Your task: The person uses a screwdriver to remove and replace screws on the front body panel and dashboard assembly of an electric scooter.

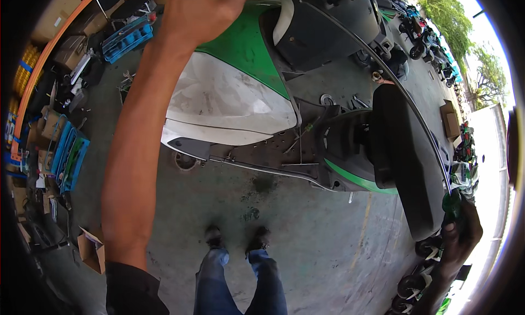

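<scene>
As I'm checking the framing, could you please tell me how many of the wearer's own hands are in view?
2. The left hand is at the top edge, by the green-and-white scooter panel, partly cut off; the right hand is at lower right, around a green handle.

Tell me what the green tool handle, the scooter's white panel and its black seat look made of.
Green tool handle: probably hard plastic, judging by its seemingly translucent colour.
White panel: likely moulded plastic, semi-glossy under smudges, with curved edges.
Black seat: perhaps vinyl over padding, matte, its shape thick and rounded.
</scene>
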The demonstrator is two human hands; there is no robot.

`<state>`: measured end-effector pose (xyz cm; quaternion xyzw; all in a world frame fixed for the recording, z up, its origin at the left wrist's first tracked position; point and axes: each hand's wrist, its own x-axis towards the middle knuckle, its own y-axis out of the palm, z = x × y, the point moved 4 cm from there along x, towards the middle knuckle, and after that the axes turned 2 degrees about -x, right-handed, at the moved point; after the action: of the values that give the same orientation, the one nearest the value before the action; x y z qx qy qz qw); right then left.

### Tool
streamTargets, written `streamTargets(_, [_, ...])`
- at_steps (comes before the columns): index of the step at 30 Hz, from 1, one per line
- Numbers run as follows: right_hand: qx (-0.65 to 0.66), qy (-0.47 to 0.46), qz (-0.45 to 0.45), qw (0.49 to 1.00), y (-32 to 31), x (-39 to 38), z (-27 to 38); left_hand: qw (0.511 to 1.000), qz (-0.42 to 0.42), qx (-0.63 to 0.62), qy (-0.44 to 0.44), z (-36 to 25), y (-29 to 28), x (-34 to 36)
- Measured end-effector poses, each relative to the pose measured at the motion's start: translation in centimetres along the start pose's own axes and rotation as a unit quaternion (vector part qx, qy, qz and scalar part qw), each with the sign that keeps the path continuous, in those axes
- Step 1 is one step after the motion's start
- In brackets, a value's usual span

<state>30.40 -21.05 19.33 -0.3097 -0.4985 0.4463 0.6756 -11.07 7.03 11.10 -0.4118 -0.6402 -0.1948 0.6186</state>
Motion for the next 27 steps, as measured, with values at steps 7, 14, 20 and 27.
streamTargets(7, [-0.113,-0.168,0.024,0.979,0.7,-1.5,1.7,0.986,0.032,-0.127,-0.104,-1.8,0.8,-1.4])
streamTargets(14, [0.246,0.243,0.143,0.927,9.1,-16.1,-8.4,0.971,-0.031,-0.138,-0.191,-7.4,0.3,-6.3])
streamTargets(20, [0.339,0.554,0.134,0.749,22.6,-29.6,-10.5,0.833,0.256,-0.212,-0.442,-21.2,3.0,-27.5])
streamTargets(27, [0.395,0.583,0.156,0.693,30.9,-27.5,-16.5,0.752,0.357,0.019,-0.554,-12.8,20.4,-42.9])
